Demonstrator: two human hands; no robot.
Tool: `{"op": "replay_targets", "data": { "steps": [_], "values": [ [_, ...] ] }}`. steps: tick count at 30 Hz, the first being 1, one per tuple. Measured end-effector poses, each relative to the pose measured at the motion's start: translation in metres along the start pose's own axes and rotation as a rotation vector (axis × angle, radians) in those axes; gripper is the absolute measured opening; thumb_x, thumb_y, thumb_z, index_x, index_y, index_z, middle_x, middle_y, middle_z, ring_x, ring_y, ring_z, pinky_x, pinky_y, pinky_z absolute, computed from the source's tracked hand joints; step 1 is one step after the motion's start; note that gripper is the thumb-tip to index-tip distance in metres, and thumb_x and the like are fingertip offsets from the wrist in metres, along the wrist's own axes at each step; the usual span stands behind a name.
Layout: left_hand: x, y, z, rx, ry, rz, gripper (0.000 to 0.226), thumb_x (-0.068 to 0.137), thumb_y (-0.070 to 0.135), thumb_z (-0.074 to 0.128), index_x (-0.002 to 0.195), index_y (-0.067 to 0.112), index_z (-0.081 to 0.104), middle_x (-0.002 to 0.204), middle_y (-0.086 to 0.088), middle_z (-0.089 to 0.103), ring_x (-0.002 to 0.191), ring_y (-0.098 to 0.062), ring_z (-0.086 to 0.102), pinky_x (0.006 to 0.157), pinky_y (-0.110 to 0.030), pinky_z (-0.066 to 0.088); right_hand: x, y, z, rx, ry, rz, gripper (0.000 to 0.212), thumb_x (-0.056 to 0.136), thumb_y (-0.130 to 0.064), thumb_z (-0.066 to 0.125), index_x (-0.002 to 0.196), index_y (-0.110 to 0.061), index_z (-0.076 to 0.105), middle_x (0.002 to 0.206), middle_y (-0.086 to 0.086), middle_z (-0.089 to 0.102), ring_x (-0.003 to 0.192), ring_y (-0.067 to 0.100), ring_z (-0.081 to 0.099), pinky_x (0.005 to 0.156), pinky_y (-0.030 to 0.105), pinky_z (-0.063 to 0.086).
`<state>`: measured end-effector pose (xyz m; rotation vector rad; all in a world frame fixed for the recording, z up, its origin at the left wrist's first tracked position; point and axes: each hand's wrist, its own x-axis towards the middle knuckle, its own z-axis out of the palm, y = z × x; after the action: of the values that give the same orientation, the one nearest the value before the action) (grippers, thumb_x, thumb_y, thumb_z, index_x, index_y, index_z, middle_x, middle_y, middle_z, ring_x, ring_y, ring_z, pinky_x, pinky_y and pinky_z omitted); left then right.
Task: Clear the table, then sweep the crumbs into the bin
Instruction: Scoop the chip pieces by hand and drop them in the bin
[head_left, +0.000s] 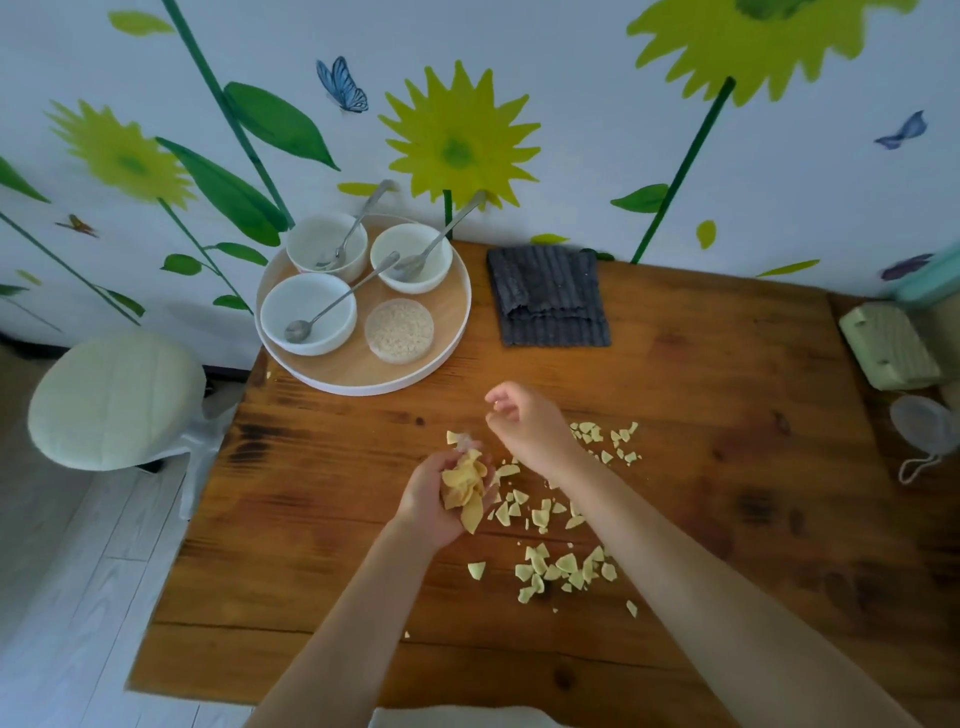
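Both bare forearms extend forward. Left hand (441, 499) turned palm up, fingers cupped around a heap of crisp pieces (464, 486). Right hand (527, 423) raised beyond it, fingers loosely curled, holding nothing.

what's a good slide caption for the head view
Left hand cups gathered chip pieces; right hand hovers over crumbs on the wooden table.
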<state>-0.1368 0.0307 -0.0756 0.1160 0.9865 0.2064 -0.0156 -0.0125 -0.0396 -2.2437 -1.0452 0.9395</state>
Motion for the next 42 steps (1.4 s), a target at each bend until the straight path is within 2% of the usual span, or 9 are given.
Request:
{"op": "replay_targets", "data": {
  "steps": [5,11,14,16,21,31,36,40,42],
  "values": [
    [-0.001,-0.021,0.008,0.067,0.034,-0.05,0.025,0.093,0.015,0.042,0.08,0.005,0.061,0.072,-0.012,0.062,0.073,-0.022,0.056,0.071,-0.036,0.048,-0.008,0.027,0.003,0.073,-0.235,0.14,0.031,0.093,-0.029,0.049,0.121,-0.017,0.056,0.122,0.002,0.059,0.107,0.017,0.057,0.084,0.026,0.044],
    [-0.001,-0.027,0.003,0.096,0.044,-0.05,0.028,0.093,0.015,0.042,0.086,0.006,0.067,0.071,-0.011,0.064,0.073,-0.021,0.058,0.065,-0.032,0.054,-0.014,0.048,0.004,0.065,-0.086,0.097,0.028,0.097,-0.021,0.041,0.113,-0.012,0.063,0.095,-0.009,0.063,0.077,0.003,0.056,0.066,0.014,0.041],
    [-0.005,-0.022,-0.005,0.022,0.06,-0.011,0.028,0.094,0.015,0.04,0.088,0.006,0.066,0.073,-0.012,0.063,0.073,-0.021,0.057,0.067,-0.033,0.053,-0.012,0.052,0.008,-0.076,-0.057,0.03,0.029,0.095,-0.011,0.042,0.115,-0.016,0.063,0.131,-0.001,0.055,0.111,0.017,0.057,0.094,0.029,0.045],
    [-0.008,-0.017,-0.01,-0.011,0.083,0.015,0.028,0.095,0.015,0.039,0.089,0.006,0.065,0.07,-0.011,0.063,0.072,-0.021,0.057,0.066,-0.031,0.054,-0.009,0.051,0.013,-0.2,-0.156,-0.05,0.035,0.093,-0.006,0.042,0.121,-0.018,0.06,0.145,0.0,0.042,0.131,0.018,0.042,0.11,0.036,0.033],
    [-0.016,-0.007,-0.025,-0.083,0.104,0.079,0.027,0.094,0.014,0.039,0.089,0.006,0.065,0.072,-0.012,0.062,0.073,-0.02,0.057,0.062,-0.031,0.056,-0.002,0.04,0.03,-0.405,-0.235,-0.15,0.048,0.091,0.001,0.042,0.135,-0.018,0.049,0.154,0.001,0.027,0.143,0.017,0.019,0.116,0.032,0.015],
    [-0.019,-0.004,-0.034,-0.195,0.083,0.137,0.028,0.092,0.017,0.039,0.093,0.008,0.066,0.083,-0.011,0.061,0.079,-0.021,0.058,0.067,-0.033,0.056,-0.006,0.019,0.02,-0.288,-0.251,-0.09,0.043,0.09,0.002,0.042,0.13,-0.009,0.052,0.139,0.001,0.047,0.117,0.019,0.052,0.098,0.036,0.045],
    [-0.012,-0.008,-0.02,-0.221,0.056,0.142,0.038,0.097,0.028,0.031,0.097,0.009,0.063,0.09,-0.013,0.064,0.087,-0.024,0.059,0.074,-0.034,0.054,-0.043,-0.012,0.008,-0.028,-0.213,-0.231,0.037,0.089,0.001,0.043,0.121,-0.008,0.06,0.126,0.003,0.059,0.112,0.011,0.058,0.098,0.021,0.044],
    [-0.006,-0.01,-0.009,-0.147,0.054,0.129,0.044,0.099,0.033,0.025,0.101,0.013,0.064,0.074,-0.01,0.07,0.073,-0.023,0.068,0.059,-0.026,0.055,-0.06,-0.022,0.01,-0.031,-0.287,-0.254,0.036,0.092,-0.003,0.042,0.122,-0.011,0.06,0.121,0.008,0.063,0.108,0.015,0.06,0.094,0.032,0.048],
    [-0.002,-0.013,-0.005,-0.141,0.035,0.122,0.045,0.1,0.031,0.024,0.1,0.013,0.065,0.077,-0.011,0.072,0.081,-0.021,0.068,0.068,-0.03,0.053,-0.065,-0.02,0.005,-0.068,-0.312,-0.267,0.035,0.093,-0.003,0.041,0.121,-0.012,0.061,0.104,0.001,0.066,0.088,-0.003,0.061,0.078,0.015,0.048]
  ]
}}
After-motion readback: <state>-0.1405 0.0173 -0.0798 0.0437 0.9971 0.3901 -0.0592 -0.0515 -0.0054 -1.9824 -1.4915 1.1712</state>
